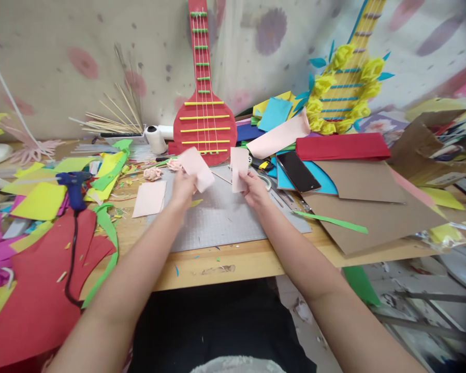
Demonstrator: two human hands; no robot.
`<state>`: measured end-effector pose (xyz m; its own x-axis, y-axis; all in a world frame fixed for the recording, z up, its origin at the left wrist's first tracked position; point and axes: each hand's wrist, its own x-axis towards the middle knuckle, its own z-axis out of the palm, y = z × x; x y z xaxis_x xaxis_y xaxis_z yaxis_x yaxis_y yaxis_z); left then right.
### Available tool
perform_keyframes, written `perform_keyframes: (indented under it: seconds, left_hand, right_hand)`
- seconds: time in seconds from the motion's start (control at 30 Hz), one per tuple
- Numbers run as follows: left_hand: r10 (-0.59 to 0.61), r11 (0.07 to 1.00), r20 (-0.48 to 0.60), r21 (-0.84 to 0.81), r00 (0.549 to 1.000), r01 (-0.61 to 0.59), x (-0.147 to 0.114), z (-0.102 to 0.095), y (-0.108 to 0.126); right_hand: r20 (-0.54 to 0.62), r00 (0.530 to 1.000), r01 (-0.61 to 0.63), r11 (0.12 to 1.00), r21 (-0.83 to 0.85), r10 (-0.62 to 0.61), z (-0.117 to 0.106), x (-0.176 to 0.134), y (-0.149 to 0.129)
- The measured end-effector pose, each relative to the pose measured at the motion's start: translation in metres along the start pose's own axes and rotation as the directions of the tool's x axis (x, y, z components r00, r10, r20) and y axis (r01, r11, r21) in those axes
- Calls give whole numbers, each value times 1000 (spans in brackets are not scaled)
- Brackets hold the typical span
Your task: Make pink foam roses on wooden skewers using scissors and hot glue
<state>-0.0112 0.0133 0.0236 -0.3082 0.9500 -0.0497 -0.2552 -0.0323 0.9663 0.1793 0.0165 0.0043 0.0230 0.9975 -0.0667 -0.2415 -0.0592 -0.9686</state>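
Observation:
My left hand (184,187) pinches a pale pink paper piece (197,168) by its lower left side. Opposite it, my right hand (254,189) grips a narrower pale pink paper strip (239,165) at its lower right edge. Both papers are held up over the grey cutting mat (217,223), with a gap between them. Left of the mat lies a small stack of pale pink paper (149,198). Behind my left hand are pink paper roses (153,173), one partly covered by the paper. A red paper instrument (205,122) with yellow and green bars leans upright behind the mat.
A blue glue gun (73,186) rests on paper scraps at left, its cord trailing over red paper (34,280). At right lie a black phone (298,172), brown cardboard (380,223) and a red roll (344,146). A yellow flowered instrument (341,98) stands behind.

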Motion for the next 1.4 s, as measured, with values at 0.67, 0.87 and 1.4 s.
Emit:
perform_keyframes:
  seconds: [0.67, 0.87, 1.4]
  left_hand:
    - [-229, 940, 251, -194, 941, 281, -51, 19, -33]
    - [-171, 919, 212, -318, 962, 233, -50, 18, -29]
    - [-89, 950, 182, -281, 979, 139, -37, 10, -38]
  right_hand:
    - [243, 873, 342, 175, -923, -423, 28, -27, 6]
    - [500, 784, 583, 158, -797, -367, 38, -42, 13]
    - [228, 969, 186, 877, -444, -90, 8, -5, 32]
